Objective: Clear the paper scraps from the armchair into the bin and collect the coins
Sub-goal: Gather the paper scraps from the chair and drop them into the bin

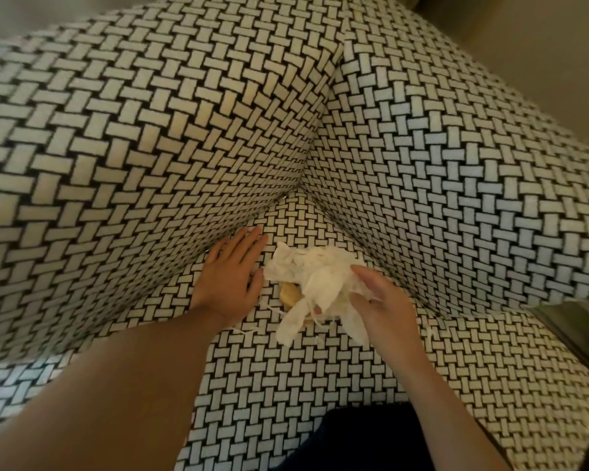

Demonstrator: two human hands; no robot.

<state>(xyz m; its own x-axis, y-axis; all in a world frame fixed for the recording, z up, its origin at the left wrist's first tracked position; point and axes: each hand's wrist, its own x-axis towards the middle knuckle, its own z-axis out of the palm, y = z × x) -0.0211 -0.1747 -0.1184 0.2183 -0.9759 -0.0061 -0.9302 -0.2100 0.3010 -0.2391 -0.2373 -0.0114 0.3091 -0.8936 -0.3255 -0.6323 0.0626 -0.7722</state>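
Covering the armchair (150, 130) was basket-weave fabric.
Left hand (230, 277) lay flat on the seat (303, 368); right hand (385, 307) gripped crumpled paper scraps (306, 270).

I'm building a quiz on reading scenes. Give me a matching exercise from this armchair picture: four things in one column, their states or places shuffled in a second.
Things:
1. left hand
2. right hand
3. paper wad
4. yellowish object

States:
a. partly hidden under the paper
b. flat on the armchair seat, fingers straight
c. white and crumpled
d. pinching the paper

Pairs: 1-b; 2-d; 3-c; 4-a
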